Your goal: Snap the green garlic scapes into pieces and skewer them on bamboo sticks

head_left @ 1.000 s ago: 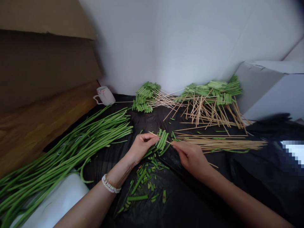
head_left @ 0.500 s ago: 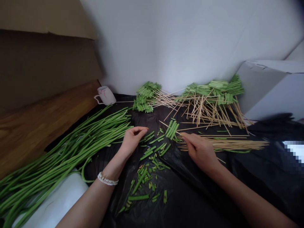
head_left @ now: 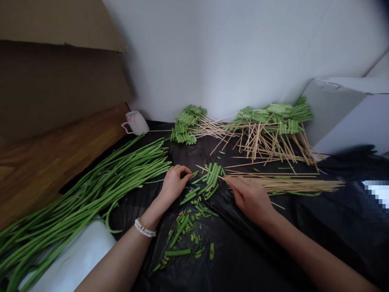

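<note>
Okay so the view here is looking down at a black plastic sheet (head_left: 252, 251) with a half-done bamboo skewer of cut green beans (head_left: 212, 175) lying on it, right between both hands. My left hand... well, the left hand (head_left: 174, 183) is curled up, fingertips pinched together just beside the skewer's pointy end, but the fingers hide whatever's in there, so I can't tell if it's holding a bean piece or nothing. The right hand (head_left: 249, 198) is relaxed, fingers stretched out, tips right by the other end of the stick. Can't tell if it's actually gripping it.

Loose cut bean pieces (head_left: 184, 239) are scattered just below the skewer. A pearl bracelet (head_left: 145, 228) sits on the left wrist. Long whole beans (head_left: 91, 186) are piled on the left, loose bamboo skewers (head_left: 285, 185) on the right, and finished bean skewers (head_left: 188, 123) are heaped by the wall with a white mug (head_left: 136, 123) near them. Far right there's a pixelated blob (head_left: 377, 192), impossible to make out.
</note>
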Motion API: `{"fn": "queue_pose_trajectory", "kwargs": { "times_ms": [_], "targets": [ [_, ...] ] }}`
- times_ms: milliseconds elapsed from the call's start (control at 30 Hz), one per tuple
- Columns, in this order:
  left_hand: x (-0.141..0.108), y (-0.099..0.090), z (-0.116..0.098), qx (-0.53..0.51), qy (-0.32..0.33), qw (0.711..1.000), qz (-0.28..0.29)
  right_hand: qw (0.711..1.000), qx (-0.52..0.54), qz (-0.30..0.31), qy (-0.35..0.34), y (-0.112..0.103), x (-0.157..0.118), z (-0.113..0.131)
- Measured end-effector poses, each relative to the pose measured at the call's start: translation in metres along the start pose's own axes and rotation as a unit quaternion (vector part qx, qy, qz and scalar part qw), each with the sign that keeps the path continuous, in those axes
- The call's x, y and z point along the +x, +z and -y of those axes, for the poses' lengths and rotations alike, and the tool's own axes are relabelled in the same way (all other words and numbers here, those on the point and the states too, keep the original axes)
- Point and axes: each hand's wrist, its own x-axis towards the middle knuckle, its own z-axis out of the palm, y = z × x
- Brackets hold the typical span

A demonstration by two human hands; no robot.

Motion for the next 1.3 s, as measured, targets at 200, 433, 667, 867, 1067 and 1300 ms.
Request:
{"fn": "queue_pose_trajectory", "kwargs": {
  "times_ms": [200,433,667,867,1067,1300],
  "targets": [
    [0.0,-0.005,-0.008,-0.146,-0.033,0.987,-0.058,1.0,0.003,0.003,0.01,-0.001,0.0,0.001],
    [0.002,-0.012,-0.02,-0.575,-0.248,0.779,0.028,1.0,-0.003,0.009,0.007,-0.003,0.0,0.003],
    [-0.001,-0.012,-0.025,-0.61,-0.27,0.742,0.07,1.0,-0.014,-0.005,-0.011,-0.005,0.001,0.004],
    [-0.002,-0.011,-0.025,-0.61,-0.273,0.741,0.07,1.0,-0.023,0.002,-0.016,-0.004,0.001,0.005],
    [-0.002,-0.011,-0.027,-0.622,-0.273,0.731,0.071,0.999,-0.032,0.011,-0.013,-0.005,0.001,0.004],
    [-0.001,-0.011,-0.029,-0.62,-0.287,0.728,0.059,0.999,-0.032,0.007,-0.015,-0.004,0.002,0.004]
  ]
}}
